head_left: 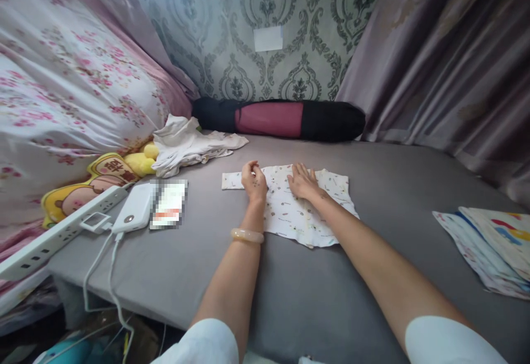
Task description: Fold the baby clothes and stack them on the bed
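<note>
A small white printed garment (298,209) lies spread flat on the grey bed sheet (331,286). My left hand (254,180) rests on its upper left part with the fingers curled, pinching a fold of the cloth. My right hand (303,180) lies flat on the garment beside it, fingers stretched out. A pale bangle (247,235) sits on my left wrist.
A heap of white clothes (190,144) lies at the back left near a yellow plush toy (103,179). A power strip (62,231), a white power bank (133,214) and a phone (168,205) lie at the left edge. Folded printed cloths (488,248) are stacked at right. A black-and-red bolster (281,118) lies against the wall.
</note>
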A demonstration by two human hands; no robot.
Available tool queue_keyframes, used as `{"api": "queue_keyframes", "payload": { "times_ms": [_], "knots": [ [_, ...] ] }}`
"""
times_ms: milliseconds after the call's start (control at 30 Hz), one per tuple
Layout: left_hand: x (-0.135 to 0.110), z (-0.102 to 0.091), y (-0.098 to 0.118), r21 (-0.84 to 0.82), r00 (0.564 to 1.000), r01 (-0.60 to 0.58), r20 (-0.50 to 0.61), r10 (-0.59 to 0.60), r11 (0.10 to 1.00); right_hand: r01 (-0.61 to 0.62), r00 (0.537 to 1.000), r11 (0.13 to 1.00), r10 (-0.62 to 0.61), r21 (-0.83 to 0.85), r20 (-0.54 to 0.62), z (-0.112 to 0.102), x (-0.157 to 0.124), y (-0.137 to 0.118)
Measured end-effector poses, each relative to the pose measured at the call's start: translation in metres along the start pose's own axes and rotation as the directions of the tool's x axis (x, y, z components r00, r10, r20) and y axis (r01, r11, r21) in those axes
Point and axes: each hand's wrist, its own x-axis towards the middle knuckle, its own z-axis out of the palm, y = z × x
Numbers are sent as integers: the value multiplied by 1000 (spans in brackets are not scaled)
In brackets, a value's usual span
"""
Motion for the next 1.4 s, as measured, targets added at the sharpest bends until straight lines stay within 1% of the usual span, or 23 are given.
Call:
{"api": "queue_keyframes", "payload": {
  "times_ms": [67, 167, 367, 467, 533, 667, 733, 800, 933, 1067, 1133, 1267, 1333, 1400],
  "knots": [
    [4, -2, -3, 20, 1000, 4, -31, -3, 1000, -2, 1000, 1000, 1, 29, 10, 5, 3, -9],
    [10, -6, -6, 47, 998, 20, -64, -17, 999, -36, 999, 999, 35, 40, 20, 12, 7, -15],
    [22, -18, -9, 114, 992, 94, -96, -83, 989, -42, 999, 999, 42, 24, 6, 16, 6, -16],
    [24, -25, -7, 168, 983, 142, -139, -119, 975, -44, 999, 999, 44, 25, -7, 17, 6, -15],
    [24, -30, -3, 233, 971, 199, -176, -161, 952, -43, 999, 999, 43, 28, -11, 17, 7, -15],
    [25, -39, 6, 370, 933, 343, -238, -269, 863, -45, 999, 998, 44, 41, 20, 16, 9, -14],
    [26, -43, 7, 407, 918, 384, -267, -294, 829, -55, 998, 998, 53, 44, 36, 14, 9, -17],
    [27, -46, 7, 433, 907, 410, -285, -310, 803, -40, 999, 998, 39, 40, 25, 11, 9, -24],
    [27, -51, 5, 500, 901, 433, -265, -344, 750, 31, 999, 998, -32, 63, 4, 8, 8, -43],
    [24, -54, 4, 593, 909, 409, -202, -364, 694, 49, 998, 993, -53, 105, 29, 10, 11, -55],
    [25, -54, 3, 634, 914, 391, -180, -364, 668, 48, 998, 992, -51, 114, 26, 13, 12, -57],
    [28, -53, -1, 685, 920, 368, -170, -354, 629, 50, 999, 992, -50, 118, -1, 19, 12, -56],
    [30, -52, -3, 695, 918, 366, -161, -363, 618, 55, 998, 990, -53, 130, -16, 20, 11, -56],
    [31, -53, -6, 696, 916, 362, -142, -375, 620, 62, 997, 986, -54, 153, -56, 20, 10, -54]
  ]
}}
